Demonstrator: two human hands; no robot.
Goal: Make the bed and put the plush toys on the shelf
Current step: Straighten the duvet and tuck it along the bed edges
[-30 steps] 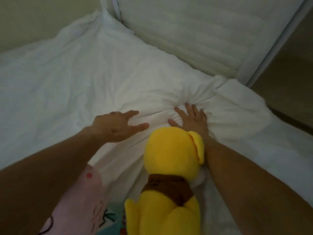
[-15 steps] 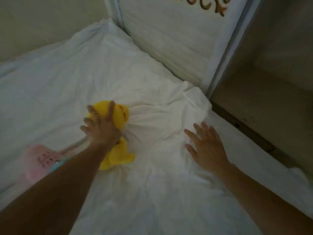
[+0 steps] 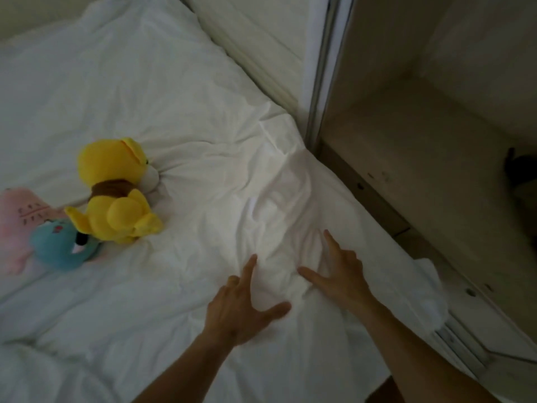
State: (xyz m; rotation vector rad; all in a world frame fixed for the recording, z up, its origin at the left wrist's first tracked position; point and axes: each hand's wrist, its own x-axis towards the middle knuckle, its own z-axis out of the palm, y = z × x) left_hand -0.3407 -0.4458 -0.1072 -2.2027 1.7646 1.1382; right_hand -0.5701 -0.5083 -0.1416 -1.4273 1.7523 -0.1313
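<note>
While both hands lie flat on the white duvet (image 3: 180,117) near the bed's right edge, their fingers are spread apart and hold nothing. The left hand (image 3: 242,306) presses the cloth with its thumb out to the side, and the right hand (image 3: 338,274) rests just beside it, a bunched ridge of duvet rising between them. Well apart, toward the left edge of the bed, the yellow plush toy (image 3: 116,190) lies on its side with a brown band round its neck. It touches a blue plush toy (image 3: 59,245), which lies against a pink plush toy (image 3: 17,225) at the very edge. Beyond the right edge stands a pale shelf (image 3: 430,135), close to the headboard (image 3: 261,39).
</note>
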